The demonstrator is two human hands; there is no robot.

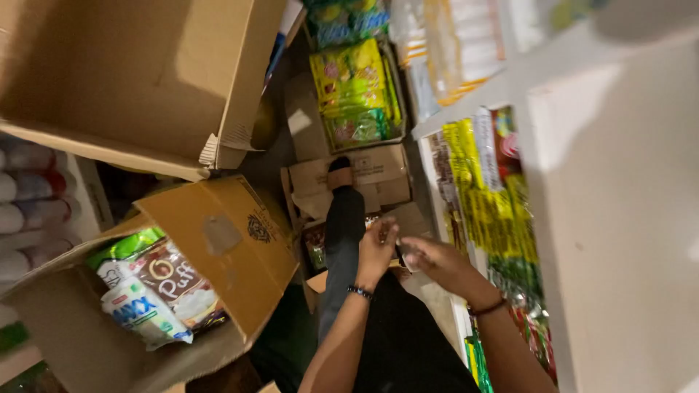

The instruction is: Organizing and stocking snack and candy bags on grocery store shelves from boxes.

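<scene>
My left hand (376,252) and my right hand (437,263) meet low in the middle of the view, over my dark trouser leg (344,240). Their fingers come together around something small that I cannot make out. Each wrist wears a dark bracelet. Just behind the hands lies a small open cardboard box (364,178) on the floor. An open carton (218,247) with snack packets (156,291) stands to the left of my left arm.
A large empty cardboard box (124,80) fills the top left. Yellow and green packets (357,91) sit in a box further back. White shelves (611,218) on the right hold hanging yellow and red packets (495,204). Stacked rolls (29,196) line the left edge.
</scene>
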